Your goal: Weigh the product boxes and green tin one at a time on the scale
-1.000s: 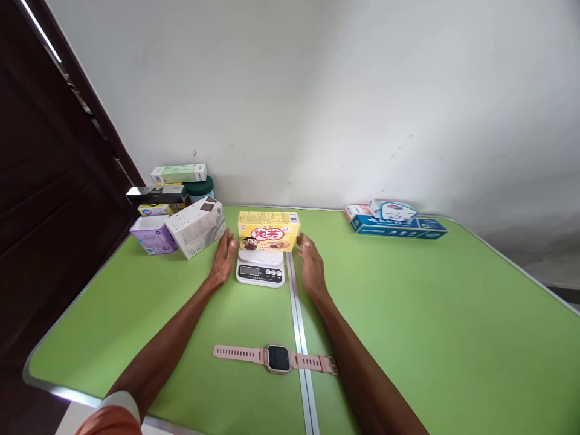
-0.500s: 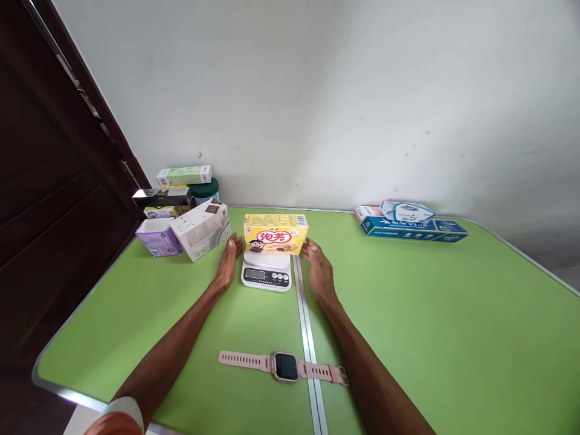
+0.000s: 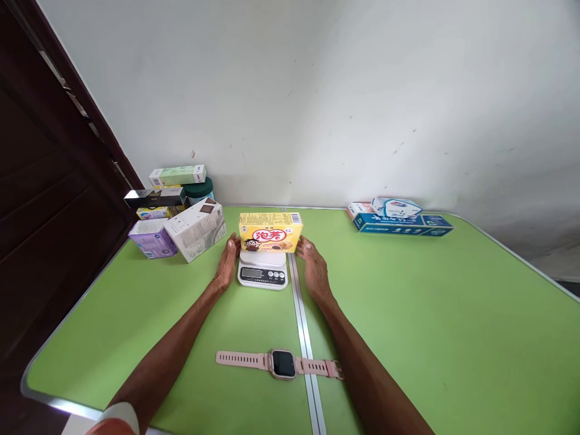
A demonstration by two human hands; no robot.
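Note:
A yellow snack box (image 3: 270,232) with red lettering rests on a small white kitchen scale (image 3: 263,271) in the middle of the green table (image 3: 408,314). My left hand (image 3: 227,266) lies flat at the box's left end, fingers stretched out, fingertips at or just short of the box. My right hand (image 3: 312,268) mirrors it at the right end, also stretched out and holding nothing. A pink smartwatch (image 3: 280,363) lies flat on the table between my forearms, nearer to me.
A cluster of boxes (image 3: 181,217) and a dark green jar (image 3: 199,188) sits at the back left by a dark door. Blue and white boxes (image 3: 399,219) lie at the back right. A metal seam (image 3: 302,338) runs down the table's middle.
Both hands have drawn slightly closer to the ends of the yellow box. The view has shifted a little; the box stays on the scale.

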